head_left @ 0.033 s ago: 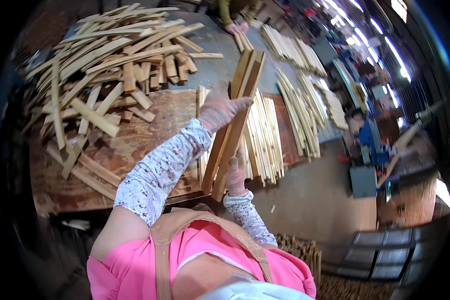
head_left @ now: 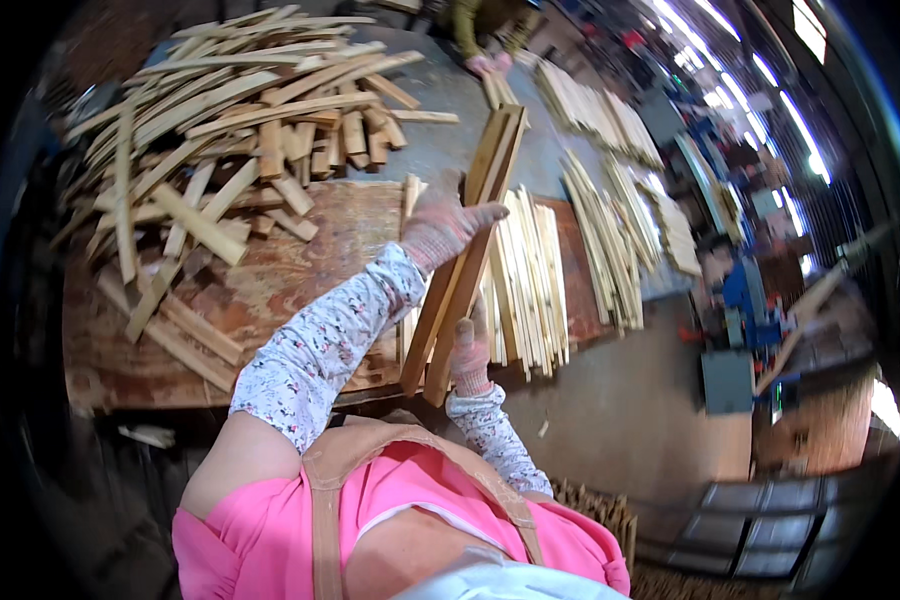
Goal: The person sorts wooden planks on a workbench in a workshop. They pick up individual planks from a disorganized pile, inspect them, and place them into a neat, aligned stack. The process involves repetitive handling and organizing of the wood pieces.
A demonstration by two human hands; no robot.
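A small bundle of wooden strips (head_left: 475,248) is raised over the table in front of me, tilted with its far end leaning right. My left hand (head_left: 444,226), in a pinkish knit glove, is closed around the bundle's upper middle, thumb across the front. Lower down, my gloved right hand (head_left: 471,360) grips the near part from the right, thumb pointing up; its other fingers are hidden behind the wood. Under and beside the bundle, a row of pale wooden strips (head_left: 530,285) lies side by side on the brown wooden tabletop (head_left: 340,260).
A tangled heap of wooden strips (head_left: 210,120) covers the table's left. Sorted rows of strips (head_left: 605,240) lie to the right, with more stacks (head_left: 595,110) behind. Across the table, a co-worker's hands (head_left: 490,64) hold strips. Blue machinery (head_left: 745,290) stands at right.
The view has shifted slightly, so the table's contents sit a little further right in it. Both hands keep the same hold on the bundle.
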